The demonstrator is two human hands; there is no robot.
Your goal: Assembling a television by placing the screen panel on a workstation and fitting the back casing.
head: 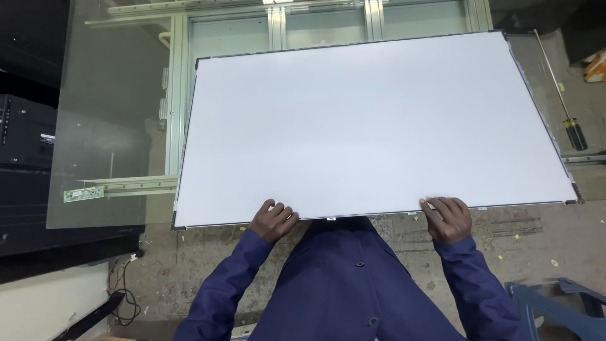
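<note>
1. Nearest to us were our blue sleeves (353, 297), reaching forward from the bottom of the view.
2. Our left hand (273, 220) was clamped on the near edge of a large white panel (372, 126), toward its left corner, fingers curled over the top.
3. Our right hand (447, 218) gripped the same near edge farther right, fingers closed over it.
4. We saw the white panel lying flat across a metal frame (170, 101) and a grey tabletop (536, 221), filling most of the view.
5. A long screwdriver (562, 95) with a black and yellow handle lay just beyond the panel's right edge.
6. A small green circuit strip (83, 192) sat well to the left.
</note>
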